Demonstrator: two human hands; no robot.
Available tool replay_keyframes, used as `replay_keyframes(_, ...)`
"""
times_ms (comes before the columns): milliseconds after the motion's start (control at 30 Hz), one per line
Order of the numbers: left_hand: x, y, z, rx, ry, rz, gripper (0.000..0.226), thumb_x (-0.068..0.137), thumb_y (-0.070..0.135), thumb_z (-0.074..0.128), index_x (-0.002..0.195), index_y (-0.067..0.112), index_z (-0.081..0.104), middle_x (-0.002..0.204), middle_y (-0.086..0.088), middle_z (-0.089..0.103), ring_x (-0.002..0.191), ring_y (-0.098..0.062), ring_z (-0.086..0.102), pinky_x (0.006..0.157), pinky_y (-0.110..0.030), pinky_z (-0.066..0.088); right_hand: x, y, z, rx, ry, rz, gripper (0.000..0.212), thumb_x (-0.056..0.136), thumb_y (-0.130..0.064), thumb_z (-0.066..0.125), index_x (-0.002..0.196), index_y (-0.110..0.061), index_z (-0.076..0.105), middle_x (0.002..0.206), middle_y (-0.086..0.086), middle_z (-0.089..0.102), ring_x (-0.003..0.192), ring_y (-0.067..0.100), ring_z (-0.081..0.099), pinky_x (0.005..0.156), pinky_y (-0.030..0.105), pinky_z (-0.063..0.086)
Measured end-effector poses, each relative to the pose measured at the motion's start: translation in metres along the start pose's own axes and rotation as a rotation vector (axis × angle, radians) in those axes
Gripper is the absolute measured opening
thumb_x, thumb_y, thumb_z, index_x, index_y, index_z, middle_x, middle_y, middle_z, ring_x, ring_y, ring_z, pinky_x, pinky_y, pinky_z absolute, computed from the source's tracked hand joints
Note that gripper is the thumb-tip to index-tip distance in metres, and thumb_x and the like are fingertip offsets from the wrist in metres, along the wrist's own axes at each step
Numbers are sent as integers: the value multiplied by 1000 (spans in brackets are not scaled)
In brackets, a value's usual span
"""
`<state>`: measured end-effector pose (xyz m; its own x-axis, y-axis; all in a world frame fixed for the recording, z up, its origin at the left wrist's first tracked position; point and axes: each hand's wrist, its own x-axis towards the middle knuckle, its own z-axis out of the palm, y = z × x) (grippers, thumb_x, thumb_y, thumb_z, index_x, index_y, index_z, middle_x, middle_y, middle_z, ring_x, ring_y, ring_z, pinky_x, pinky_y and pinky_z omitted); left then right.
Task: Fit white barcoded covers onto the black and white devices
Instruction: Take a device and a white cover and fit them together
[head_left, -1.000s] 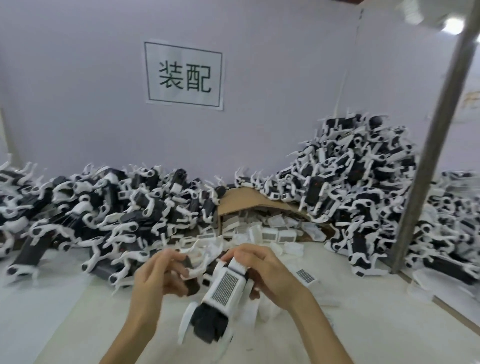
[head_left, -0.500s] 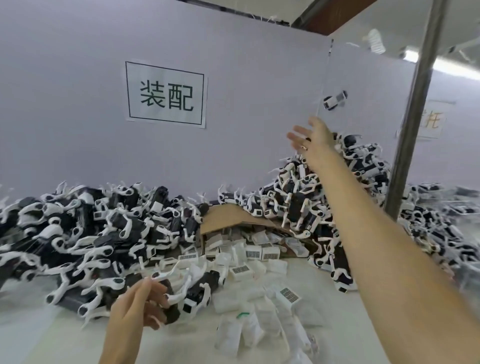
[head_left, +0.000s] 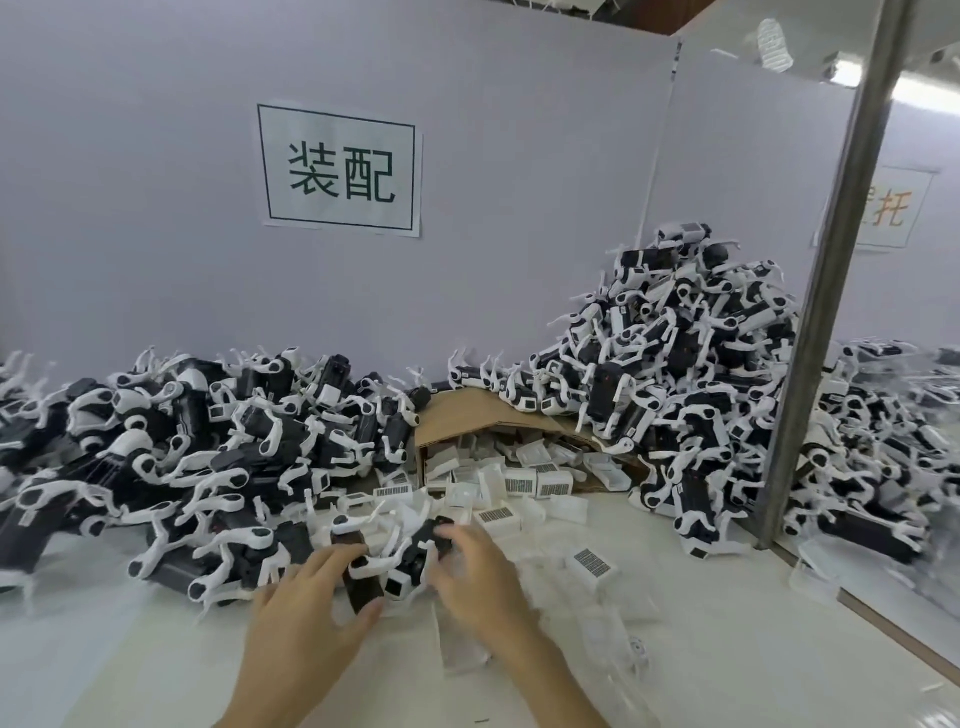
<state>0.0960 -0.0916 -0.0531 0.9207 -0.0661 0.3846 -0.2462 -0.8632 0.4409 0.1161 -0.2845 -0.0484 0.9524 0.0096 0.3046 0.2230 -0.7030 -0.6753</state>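
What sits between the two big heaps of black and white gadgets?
A cardboard box spilling white barcoded covers, seen in the head view.

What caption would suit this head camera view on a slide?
Left hand grips a black and white legged plastic device, right hand beside it, near white barcoded plastic covers.

head-worn view, forward and down

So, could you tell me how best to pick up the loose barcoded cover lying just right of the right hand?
Probably pinch its two opposite side walls from above with the right hand. The cover lies on the table, barcode up and apart from the others, so its sides look free.
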Motion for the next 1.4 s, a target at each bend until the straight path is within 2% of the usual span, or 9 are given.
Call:
replay_keyframes(167,-2,-2,2,-195,19,11,40,85,39,76,117,42,52,108,32,45,84,3,59,64,-15,42,-2,9,6,-123,-107,-34,27,93,-39,58,119,-35,57,124,-17,58,121,12,45,100,34,35)
replay_keyframes(367,1,-6,5,-330,58,32,32,83,18,81,103,31,60,104,21,53,71,-3,62,69,-20,50,-3,7,9,-22,-31,-50,21,88,-45,66,105,-33,64,106,-19,58,105,9,55,94,34,48)
replay_keyframes(600,0,-5,9,-415,134,5,30,88,18,76,99,34,54,106,24,51,85,-11,65,75,-25,52,-2,2,-1,145,94,-48,17,95,-26,66,82,-32,57,96,-12,56,83,1,59,73,14,47)
replay_keyframes(700,-1,-7,9,-412,162,-41,27,89,17,74,99,33,54,107,24,51,91,-10,62,77,-30,52,-1,-2,-7,414,157,78,9,97,-22,61,88,-20,61,94,-3,66,81,6,63,68,14,46)
replay_keyframes(833,-1,-9,7,-315,159,-98,26,89,14,70,96,34,55,108,19,57,94,-11,56,73,-26,42,2,-11,-20,974,140,246,16,101,-11,53,86,-8,57,82,3,70,75,17,69,76,31,54)
replay_keyframes(1000,-3,-1,0,-302,253,65,28,86,6,71,104,25,65,99,25,57,100,-10,52,79,-13,36,-2,-21,-28,1587,-9,362,17,104,-16,44,94,-10,57,75,8,68,59,20,65,65,34,58)
replay_keyframes(1133,-6,7,-8,-415,358,166,20,90,30,67,110,29,65,98,26,61,97,-2,56,85,-15,39,-4,-23,-26,1586,-84,392,23,101,-22,43,97,-6,59,68,6,65,47,14,51,54,29,53)
replay_keyframes(1267,-8,8,-12,-579,243,213,20,88,44,63,102,31,67,89,19,71,92,-8,67,76,-11,41,-7,-27,-24,1481,-284,271,36,88,-27,53,110,-4,69,92,14,67,74,24,54,79,39,50)
replay_keyframes(1400,-10,10,-11,-628,91,265,29,83,57,60,100,35,68,87,17,70,83,-7,64,69,-14,42,-12,-27,-20,1304,-425,176,38,95,-27,53,120,-5,71,110,17,65,93,28,57,85,37,54)
